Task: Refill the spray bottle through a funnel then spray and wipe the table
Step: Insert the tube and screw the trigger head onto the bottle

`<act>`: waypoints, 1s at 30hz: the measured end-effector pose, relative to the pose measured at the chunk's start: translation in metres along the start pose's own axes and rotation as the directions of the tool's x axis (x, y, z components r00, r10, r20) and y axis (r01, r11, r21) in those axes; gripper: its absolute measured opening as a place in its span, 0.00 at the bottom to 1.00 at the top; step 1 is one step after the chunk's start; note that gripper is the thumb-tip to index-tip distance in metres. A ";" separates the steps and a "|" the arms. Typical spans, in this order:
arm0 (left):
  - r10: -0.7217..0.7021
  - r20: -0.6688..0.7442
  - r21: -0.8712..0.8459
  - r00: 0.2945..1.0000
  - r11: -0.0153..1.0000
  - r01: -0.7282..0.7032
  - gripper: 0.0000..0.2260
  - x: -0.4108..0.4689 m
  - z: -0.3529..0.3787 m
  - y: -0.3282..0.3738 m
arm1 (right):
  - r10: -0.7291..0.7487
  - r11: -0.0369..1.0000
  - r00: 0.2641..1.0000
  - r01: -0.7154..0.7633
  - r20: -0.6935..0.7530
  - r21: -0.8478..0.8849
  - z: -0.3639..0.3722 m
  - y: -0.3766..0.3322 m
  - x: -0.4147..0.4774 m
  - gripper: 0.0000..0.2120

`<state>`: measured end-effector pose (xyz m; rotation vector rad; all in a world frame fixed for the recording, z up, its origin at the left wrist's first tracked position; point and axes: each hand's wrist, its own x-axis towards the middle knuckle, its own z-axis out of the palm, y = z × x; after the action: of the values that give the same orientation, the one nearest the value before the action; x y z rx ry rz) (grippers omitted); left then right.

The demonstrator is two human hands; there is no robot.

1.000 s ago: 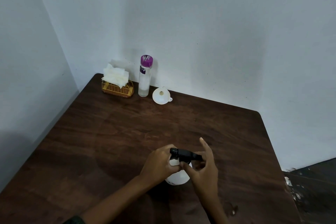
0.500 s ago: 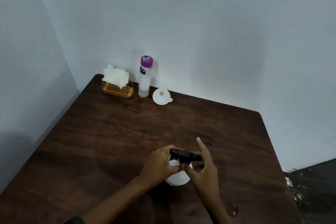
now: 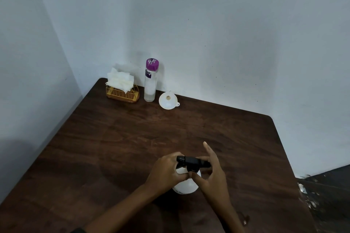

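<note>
A white spray bottle (image 3: pixel 184 187) with a black trigger head (image 3: pixel 192 161) stands near the front of the dark wooden table (image 3: pixel 123 138). My left hand (image 3: pixel 166 172) wraps around the bottle's neck and body. My right hand (image 3: pixel 212 176) pinches the black collar under the head, its index finger raised. A white funnel (image 3: pixel 168 100) lies on its side at the back of the table. Beside it stands a clear bottle with a purple cap (image 3: pixel 150 81), holding clear liquid.
A gold wire holder with white tissues (image 3: pixel 122 89) sits in the back left corner. Walls close the table's left and back sides. The table's right edge drops to a dark floor (image 3: pixel 331 195).
The hands stay on the spray bottle; my right hand's fingers have shifted slightly around the collar. The camera has tilted a little.
</note>
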<state>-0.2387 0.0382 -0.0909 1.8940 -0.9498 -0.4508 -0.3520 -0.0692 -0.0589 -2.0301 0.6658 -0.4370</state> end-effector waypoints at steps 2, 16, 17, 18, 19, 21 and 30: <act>-0.002 -0.012 -0.001 1.000 1.000 0.002 0.14 0.000 0.000 0.001 | -0.007 1.000 1.000 0.007 -0.016 -0.002 -0.001 0.000 0.000 0.40; 0.029 0.001 -0.030 1.000 0.999 -0.029 0.11 0.000 0.000 -0.001 | 0.084 0.985 0.994 -0.072 -0.072 0.159 0.006 0.004 -0.001 0.36; 0.024 0.023 -0.054 0.999 0.998 -0.023 0.11 0.001 -0.002 -0.002 | 0.101 0.977 0.994 -0.090 -0.049 0.192 0.005 0.006 0.000 0.37; 0.018 0.045 -0.080 0.999 0.997 -0.015 0.11 0.002 -0.002 -0.001 | 0.123 0.968 0.992 -0.114 -0.027 0.225 0.004 0.007 0.001 0.38; 0.014 0.064 -0.097 0.998 0.995 -0.007 0.11 0.003 -0.003 -0.001 | 0.148 0.957 0.989 -0.143 0.001 0.251 0.003 0.009 0.002 0.36; 0.011 0.088 -0.101 0.996 0.995 -0.002 0.10 0.004 -0.004 -0.002 | 0.168 0.946 0.984 -0.179 0.063 0.270 0.003 0.014 0.003 0.31; -0.013 0.040 -0.114 0.999 0.993 0.017 0.13 -0.002 0.003 -0.003 | 0.182 0.943 0.983 -0.177 0.007 0.283 0.010 0.025 0.000 0.17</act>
<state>-0.2407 0.0388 -0.0949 1.7957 -0.9164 -0.5415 -0.3533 -0.0734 -0.0858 -1.6812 0.7485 -0.4189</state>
